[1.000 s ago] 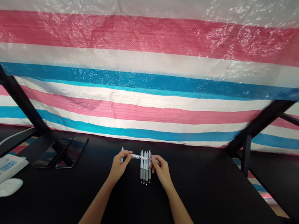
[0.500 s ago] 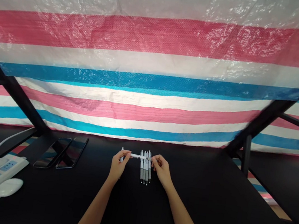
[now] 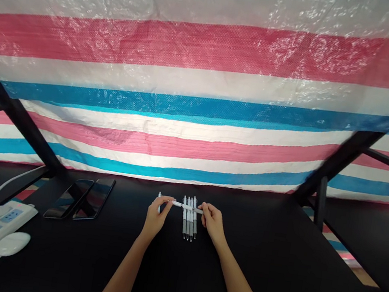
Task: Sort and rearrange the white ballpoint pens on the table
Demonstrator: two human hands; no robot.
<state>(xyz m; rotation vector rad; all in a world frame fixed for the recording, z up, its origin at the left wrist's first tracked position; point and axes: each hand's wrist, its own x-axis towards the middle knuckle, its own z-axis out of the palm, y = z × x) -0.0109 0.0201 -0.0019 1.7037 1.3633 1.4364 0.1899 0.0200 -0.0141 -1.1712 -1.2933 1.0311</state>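
While the left hand and right hand pinched a slim white plastic pen at both ends, it crossed over a tight row of white pens near the far edge of the black table. Felt light and stiff, easiest held by the barrel. Another pen was half hidden behind the left hand; a striped woven tarp hung beyond.

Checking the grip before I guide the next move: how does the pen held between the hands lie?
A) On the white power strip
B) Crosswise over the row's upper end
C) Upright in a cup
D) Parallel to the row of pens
B: the slim white pen runs sideways between the left hand and right hand, across the upper end of the row of white pens.
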